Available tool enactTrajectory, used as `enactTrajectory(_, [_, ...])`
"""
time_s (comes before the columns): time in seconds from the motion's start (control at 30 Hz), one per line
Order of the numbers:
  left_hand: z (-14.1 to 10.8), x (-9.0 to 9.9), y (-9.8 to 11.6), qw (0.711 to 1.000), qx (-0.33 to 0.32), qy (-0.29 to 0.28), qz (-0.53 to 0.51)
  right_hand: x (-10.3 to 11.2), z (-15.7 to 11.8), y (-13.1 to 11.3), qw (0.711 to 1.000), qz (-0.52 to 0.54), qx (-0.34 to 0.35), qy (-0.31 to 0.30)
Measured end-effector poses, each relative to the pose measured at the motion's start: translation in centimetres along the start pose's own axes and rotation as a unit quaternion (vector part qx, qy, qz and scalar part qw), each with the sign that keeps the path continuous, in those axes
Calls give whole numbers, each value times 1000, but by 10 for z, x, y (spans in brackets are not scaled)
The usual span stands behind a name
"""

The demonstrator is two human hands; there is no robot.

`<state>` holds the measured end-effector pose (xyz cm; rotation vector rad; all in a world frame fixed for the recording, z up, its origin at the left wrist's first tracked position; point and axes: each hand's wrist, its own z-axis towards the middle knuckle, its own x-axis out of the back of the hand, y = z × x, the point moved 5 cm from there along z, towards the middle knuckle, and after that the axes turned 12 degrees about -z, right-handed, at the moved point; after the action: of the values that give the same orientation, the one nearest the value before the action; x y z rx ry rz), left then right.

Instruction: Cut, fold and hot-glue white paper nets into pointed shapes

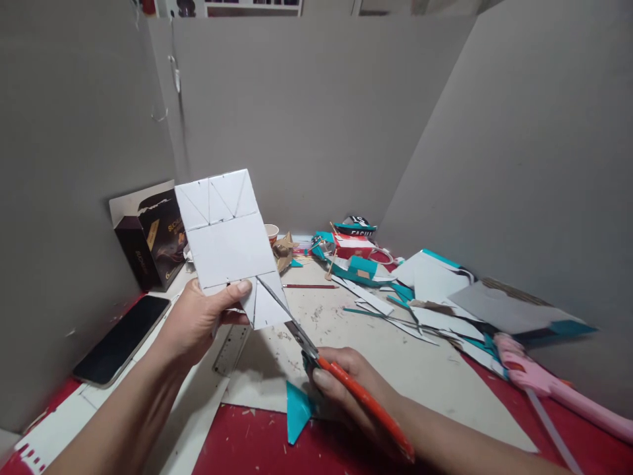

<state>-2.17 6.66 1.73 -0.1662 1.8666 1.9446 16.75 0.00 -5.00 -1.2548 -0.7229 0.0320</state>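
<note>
My left hand (198,316) pinches the lower left of a white piece of card (227,247), thumb in front and fingers behind. Pencil lines cross the card, with triangles drawn in its top and bottom strips. In my right hand (351,389) are scissors with orange-red handles (366,399). Their blades (291,320) reach up and left onto the bottom strip of the card, along a slanted line; how far apart the blades are is hard to see. A small teal triangular offcut (297,412) lies below, on the table.
A dark box (153,241) and a phone (123,340) are at the left, near a clear ruler (230,349). A pencil (311,286) lies behind. Cardboard scraps (440,310) and a pink glue gun (539,376) are at the right. Grey panels (316,119) enclose the table.
</note>
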Motion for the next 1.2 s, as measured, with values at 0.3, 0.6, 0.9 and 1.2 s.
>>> enactTrajectory(0.3, [0,-1,0,1000,3,-8,-11,-3,-2,-2,1000,17,4,12])
enactTrajectory(0.6, [2,-1,1,1000,-3,-16,-12,-1,-4,-7,999,34,10,-19])
enactTrajectory(0.9, [0,-1,4,999,-8,-38,1,-5,-7,-7,998,62,-6,-29])
enactTrajectory(1.2, [1,5,7,1000,-14,-24,9,-5,-5,-9,993,87,13,-74])
